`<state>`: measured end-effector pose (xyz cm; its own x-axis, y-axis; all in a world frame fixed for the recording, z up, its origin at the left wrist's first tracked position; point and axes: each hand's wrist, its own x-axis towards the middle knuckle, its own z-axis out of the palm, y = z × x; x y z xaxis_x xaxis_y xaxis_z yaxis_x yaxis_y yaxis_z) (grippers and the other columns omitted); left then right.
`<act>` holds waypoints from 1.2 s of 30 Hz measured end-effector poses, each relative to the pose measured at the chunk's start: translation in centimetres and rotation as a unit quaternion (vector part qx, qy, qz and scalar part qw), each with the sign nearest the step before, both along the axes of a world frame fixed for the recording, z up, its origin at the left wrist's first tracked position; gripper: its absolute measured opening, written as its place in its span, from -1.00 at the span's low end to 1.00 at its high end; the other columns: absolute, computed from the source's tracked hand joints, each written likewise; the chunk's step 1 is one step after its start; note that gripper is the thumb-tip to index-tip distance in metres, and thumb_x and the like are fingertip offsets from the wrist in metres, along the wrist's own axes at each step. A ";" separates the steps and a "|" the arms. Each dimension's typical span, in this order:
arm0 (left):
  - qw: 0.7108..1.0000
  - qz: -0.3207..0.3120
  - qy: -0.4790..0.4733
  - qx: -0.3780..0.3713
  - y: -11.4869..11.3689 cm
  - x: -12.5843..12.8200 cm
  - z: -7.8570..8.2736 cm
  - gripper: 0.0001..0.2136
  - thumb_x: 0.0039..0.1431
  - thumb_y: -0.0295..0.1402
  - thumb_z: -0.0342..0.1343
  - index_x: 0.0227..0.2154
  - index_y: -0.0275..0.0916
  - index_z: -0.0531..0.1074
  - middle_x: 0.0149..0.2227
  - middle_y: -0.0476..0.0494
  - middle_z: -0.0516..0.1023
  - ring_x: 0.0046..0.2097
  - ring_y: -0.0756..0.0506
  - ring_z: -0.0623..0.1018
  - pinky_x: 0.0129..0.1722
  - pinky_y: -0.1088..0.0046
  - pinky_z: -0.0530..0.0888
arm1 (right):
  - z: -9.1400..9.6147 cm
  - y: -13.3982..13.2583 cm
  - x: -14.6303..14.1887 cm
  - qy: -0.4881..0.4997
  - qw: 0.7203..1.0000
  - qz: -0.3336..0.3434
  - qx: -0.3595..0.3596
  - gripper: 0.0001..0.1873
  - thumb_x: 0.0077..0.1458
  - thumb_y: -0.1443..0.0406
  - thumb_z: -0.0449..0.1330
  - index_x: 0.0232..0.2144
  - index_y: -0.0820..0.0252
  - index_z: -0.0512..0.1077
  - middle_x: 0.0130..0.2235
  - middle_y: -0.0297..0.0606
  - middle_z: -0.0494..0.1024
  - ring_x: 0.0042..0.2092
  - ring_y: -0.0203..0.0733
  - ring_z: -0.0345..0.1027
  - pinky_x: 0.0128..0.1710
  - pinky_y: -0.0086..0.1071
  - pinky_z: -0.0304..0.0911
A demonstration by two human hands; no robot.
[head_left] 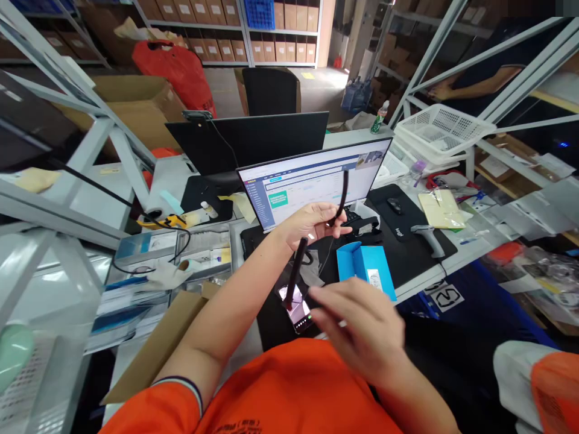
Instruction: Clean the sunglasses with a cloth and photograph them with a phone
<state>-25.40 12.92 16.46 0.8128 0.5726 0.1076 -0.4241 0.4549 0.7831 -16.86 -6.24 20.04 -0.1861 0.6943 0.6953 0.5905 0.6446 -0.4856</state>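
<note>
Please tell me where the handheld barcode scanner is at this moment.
In the head view, the handheld barcode scanner lies on the black mat, right of the blue box, below the mouse.

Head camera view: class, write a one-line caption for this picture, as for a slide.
Left hand holds a black cable over a phone; right hand blurs beside a blue box.

Table (357, 140): flat computer monitor (312, 184), centre; glass smartphone (296, 308) before it; rectangular cardboard box (366, 271) right of smartphone; plastic barcode scanner (427, 238) on fabric mouse pad (398, 211), further right; slotted plastic basket (443, 134) behind those.
</note>
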 end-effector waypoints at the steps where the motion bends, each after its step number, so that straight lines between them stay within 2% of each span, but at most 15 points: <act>1: 1.000 -0.026 0.011 0.006 -0.1 0.1 0.1 -0.69 0.03 -0.14 0.42 -0.38 -0.32 0.58 -0.46 0.02 0.50 -0.47 0.07 0.54 0.13 0.22 0.51 | 0.1 0.1 0.8 0.006 0.999 -0.037 0.001 -0.75 0.25 0.43 0.24 -0.03 0.21 0.50 -0.25 -0.21 0.62 -0.29 -0.22 0.46 -0.32 -0.34 0.38; 3: 0.996 -0.080 0.038 0.024 -0.3 0.3 0.3 -0.67 0.03 -0.12 0.42 -0.38 -0.32 0.58 -0.46 0.01 0.51 -0.45 0.05 0.57 0.14 0.26 0.49 | 0.3 0.6 3.1 0.032 0.989 -0.144 -0.010 -0.68 0.24 0.42 0.26 0.03 0.09 0.51 -0.24 -0.27 0.61 -0.28 -0.23 0.47 -0.26 -0.33 0.39; 5: 0.987 -0.135 0.067 0.047 -0.5 0.6 0.6 -0.66 0.01 -0.10 0.42 -0.38 -0.31 0.58 -0.45 -0.01 0.54 -0.43 0.02 0.59 0.06 0.30 0.53 | 0.6 1.9 5.6 0.050 0.976 -0.209 -0.031 -0.59 0.23 0.37 0.28 0.12 0.02 0.47 -0.19 -0.27 0.60 -0.27 -0.21 0.47 -0.23 -0.30 0.42; 7: 0.980 -0.170 0.086 0.063 -0.7 1.0 0.9 -0.64 -0.01 -0.08 0.43 -0.38 -0.31 0.58 -0.42 -0.06 0.57 -0.40 -0.01 0.60 -0.07 0.34 0.57 | 0.8 3.5 7.3 0.041 0.979 -0.192 -0.054 -0.60 0.23 0.32 0.29 0.12 0.03 0.48 -0.12 -0.22 0.58 -0.22 -0.19 0.49 -0.22 -0.29 0.45; 9: 0.974 -0.194 0.094 0.071 -0.8 1.5 1.2 -0.64 -0.02 -0.07 0.43 -0.35 -0.29 0.60 -0.40 -0.09 0.60 -0.35 -0.04 0.60 -0.16 0.37 0.58 | 1.0 4.8 8.1 0.022 0.986 -0.153 -0.060 -0.75 0.23 0.31 0.29 -0.03 0.05 0.56 -0.14 -0.23 0.60 -0.20 -0.18 0.51 -0.23 -0.31 0.46; 11: 0.968 -0.217 0.097 0.079 -0.8 1.9 1.5 -0.63 -0.01 -0.06 0.42 -0.34 -0.28 0.61 -0.38 -0.11 0.61 -0.30 -0.06 0.61 -0.15 0.34 0.58 | 1.1 5.5 8.3 0.020 0.990 -0.130 -0.058 -0.89 0.22 0.33 0.29 -0.21 0.07 0.61 -0.24 -0.29 0.62 -0.22 -0.20 0.53 -0.23 -0.34 0.46; 13: 0.965 -0.222 0.102 0.091 -0.5 2.1 1.6 -0.63 0.02 -0.04 0.40 -0.30 -0.27 0.61 -0.32 -0.15 0.64 -0.23 -0.10 0.63 -0.06 0.27 0.56 | 1.0 5.5 8.3 0.053 0.988 -0.132 -0.064 -0.92 0.21 0.35 0.30 -0.30 0.08 0.61 -0.30 -0.34 0.63 -0.30 -0.23 0.53 -0.28 -0.35 0.46; 15: 0.975 -0.168 0.102 0.106 -0.1 1.9 1.2 -0.65 0.13 -0.06 0.32 -0.20 -0.24 0.61 -0.17 -0.22 0.66 -0.08 -0.14 0.63 0.08 0.20 0.49 | 0.8 5.2 8.5 0.105 0.979 -0.155 -0.077 -0.94 0.18 0.34 0.31 -0.34 0.12 0.60 -0.31 -0.33 0.64 -0.38 -0.25 0.52 -0.35 -0.37 0.45; 18: 0.977 0.052 0.120 0.168 -0.2 0.1 -0.4 -0.73 0.23 -0.26 0.20 -0.06 -0.23 0.57 0.01 -0.25 0.61 0.09 -0.16 0.57 0.25 0.14 0.34 | 0.3 4.5 8.8 0.161 0.958 -0.224 -0.072 -0.92 0.17 0.28 0.34 -0.36 0.16 0.59 -0.34 -0.31 0.63 -0.45 -0.27 0.49 -0.45 -0.40 0.42; 20: 0.934 0.218 0.169 0.229 -1.1 -2.0 -2.1 -0.68 0.15 -0.41 0.18 -0.01 -0.20 0.55 0.05 -0.21 0.58 0.11 -0.17 0.53 0.28 0.13 0.31 | 0.0 4.1 8.8 0.173 0.944 -0.274 -0.068 -0.86 0.17 0.22 0.34 -0.35 0.18 0.59 -0.39 -0.31 0.60 -0.47 -0.27 0.49 -0.47 -0.41 0.41; 22: 0.879 0.325 0.194 0.289 -2.6 -4.0 -3.9 -0.51 0.05 -0.47 0.19 0.10 -0.13 0.48 0.14 -0.19 0.48 0.17 -0.19 0.48 0.30 0.12 0.29 | -0.3 3.7 8.6 0.183 0.928 -0.319 -0.059 -0.82 0.18 0.18 0.33 -0.33 0.18 0.58 -0.42 -0.31 0.58 -0.47 -0.26 0.49 -0.47 -0.42 0.41; 25: 0.847 0.324 0.216 0.361 -5.3 -5.8 -5.5 -0.29 0.00 -0.41 0.33 0.27 -0.06 0.32 0.21 -0.23 0.38 0.16 -0.23 0.44 0.21 0.12 0.38 | -0.7 3.3 8.1 0.198 0.910 -0.362 -0.042 -0.76 0.19 0.13 0.32 -0.32 0.19 0.58 -0.40 -0.29 0.57 -0.46 -0.25 0.50 -0.46 -0.41 0.41; 29: 0.848 0.318 0.152 0.396 -7.2 -4.8 -5.4 -0.10 -0.19 -0.21 0.52 0.29 0.01 0.30 0.20 -0.27 0.35 0.10 -0.26 0.45 0.12 0.13 0.46 | -1.0 3.4 7.3 0.220 0.901 -0.372 -0.044 -0.70 0.19 0.08 0.32 -0.31 0.22 0.57 -0.39 -0.26 0.58 -0.45 -0.23 0.51 -0.45 -0.39 0.42; 32: 0.846 0.339 0.085 0.402 -7.2 -3.2 -4.7 -0.20 -0.20 -0.18 0.53 0.19 0.01 0.42 0.18 -0.26 0.37 0.19 -0.32 0.40 0.18 0.06 0.42 | -0.9 3.4 6.8 0.250 0.894 -0.369 -0.053 -0.70 0.16 0.09 0.34 -0.30 0.24 0.56 -0.37 -0.23 0.60 -0.44 -0.21 0.52 -0.45 -0.37 0.44; 36: 0.838 0.368 0.045 0.400 -7.2 -2.1 -3.9 -0.45 -0.12 -0.17 0.50 0.01 0.01 0.56 0.14 -0.21 0.43 0.16 -0.29 0.43 0.20 0.06 0.39 | -0.3 3.1 6.1 0.302 0.886 -0.344 -0.069 -0.74 0.13 0.14 0.38 -0.31 0.24 0.57 -0.41 -0.27 0.59 -0.46 -0.23 0.51 -0.47 -0.40 0.45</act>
<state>-27.49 5.76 12.60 0.2967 0.6959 0.6540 -0.2825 -0.5902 0.7562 -10.72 -3.12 19.75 0.6924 0.5843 0.4232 0.4260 0.1423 -0.8935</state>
